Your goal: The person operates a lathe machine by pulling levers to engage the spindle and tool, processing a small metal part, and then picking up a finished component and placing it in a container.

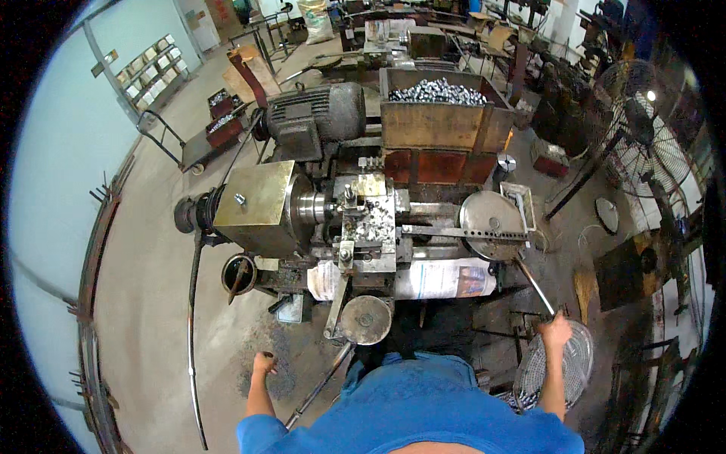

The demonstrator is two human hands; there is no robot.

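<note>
A small lathe [368, 219] stands in front of me, its chuck [311, 206] on the left and a tool slide with metal chips in the middle. On the right, my right hand [556, 331] is wrapped round the end of a metal lever [535, 284] that slants up to a round plate [491, 219]. My left hand [264, 364] is low on the left, fingers closed, with something small and dark at the fingertips that I cannot make out. A second lever [321, 384] runs down from a round disc [366, 320], apart from my left hand.
Behind the lathe are a motor [318, 113] and a wooden bin [435, 125] full of small metal parts. A mesh basket [571, 363] is beside my right forearm. A dark pot [239, 274] with a stick hangs at left; a large fan [639, 125] stands at right.
</note>
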